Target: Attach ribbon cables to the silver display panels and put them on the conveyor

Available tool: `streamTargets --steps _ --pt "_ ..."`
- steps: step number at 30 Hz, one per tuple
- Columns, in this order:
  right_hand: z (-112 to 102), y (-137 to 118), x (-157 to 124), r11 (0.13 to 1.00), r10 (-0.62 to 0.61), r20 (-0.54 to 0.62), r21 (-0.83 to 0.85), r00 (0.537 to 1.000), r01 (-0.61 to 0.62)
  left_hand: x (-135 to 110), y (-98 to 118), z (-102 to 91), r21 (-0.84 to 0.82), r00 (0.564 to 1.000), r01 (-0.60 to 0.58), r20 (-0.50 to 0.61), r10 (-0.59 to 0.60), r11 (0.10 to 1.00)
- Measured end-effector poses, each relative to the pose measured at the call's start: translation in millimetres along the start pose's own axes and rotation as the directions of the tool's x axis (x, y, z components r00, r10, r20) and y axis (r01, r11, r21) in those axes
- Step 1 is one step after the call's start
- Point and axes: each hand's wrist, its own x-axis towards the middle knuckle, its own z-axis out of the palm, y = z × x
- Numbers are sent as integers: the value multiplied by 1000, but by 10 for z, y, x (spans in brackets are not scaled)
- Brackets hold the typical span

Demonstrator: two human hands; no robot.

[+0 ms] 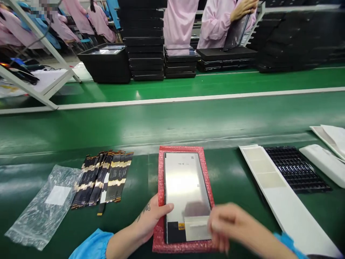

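An LCD screen panel, silver backing up, lies on a red bubble-wrap pad in front of me. My left hand grips the left side of both, with the thumb on the panel's edge. A pale strip covers part of the panel's lower end, beside a black area with a small gold connector. My right hand is at the panel's lower right corner, slightly blurred. Its fingers are curled in a pinch by the strip's end; what is between them, if anything, is hidden.
On the left lie several flex cables and a clear plastic bag. To the right are a long white board, a black tray and a white case. Stacked black trays and a co-worker's hand are across the bench.
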Motion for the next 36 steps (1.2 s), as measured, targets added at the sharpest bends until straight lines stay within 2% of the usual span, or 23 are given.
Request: streamTargets --steps 1,2,3,4,6,7,9,11,12,14,17,21,25,27,31,36 --pt "-164 -105 70 996 -56 -160 -75 985 44 0 -2 0 14 1000 9 -6 -8 1000" --pt "-319 -183 174 970 -184 -359 -218 915 109 0 1 -2 30 1000 19 -7 -19 999" --pt "-459 -230 304 931 -299 -532 -343 792 121 -1 9 -8 55 1000 26 -4 -26 998" --pt "-575 -245 450 896 -382 -620 -429 685 111 -4 24 -19 97 1000 21 7 -22 995" --pt "-727 -195 736 809 -536 -628 -572 564 133 -14 79 -60 293 999 -43 40 33 955" --pt "-765 -144 854 767 -590 -603 -627 537 138 -18 118 -90 438 996 -84 51 69 895" --pt "-788 -30 1013 702 -659 -563 -699 499 138 -22 205 -160 726 989 -123 31 147 676" --pt "-781 61 1078 649 -704 -530 -750 473 126 -13 277 -230 904 959 -97 -28 283 417" --pt "-777 92 1087 615 -729 -502 -779 466 122 -3 297 -261 943 928 -89 -39 371 321" --pt "-777 125 1087 530 -778 -424 -840 463 121 23 302 -305 973 854 -131 14 520 190" --pt "-791 140 1086 434 -809 -332 -894 484 111 63 245 -330 959 780 -252 124 614 127" --pt "-802 154 1096 406 -805 -305 -909 508 98 79 203 -318 950 720 -312 214 660 33" --pt "-797 158 1096 398 -815 -288 -909 503 123 69 244 -292 931 695 -342 342 633 -127" --pt "-791 153 1093 400 -814 -283 -907 507 134 66 257 -284 919 689 -351 383 615 -179" --pt "-775 136 1089 414 -802 -285 -899 525 143 63 233 -296 898 695 -385 433 574 -213" --pt "-762 133 1088 411 -818 -279 -895 503 172 78 175 -323 852 626 -441 517 583 -282"
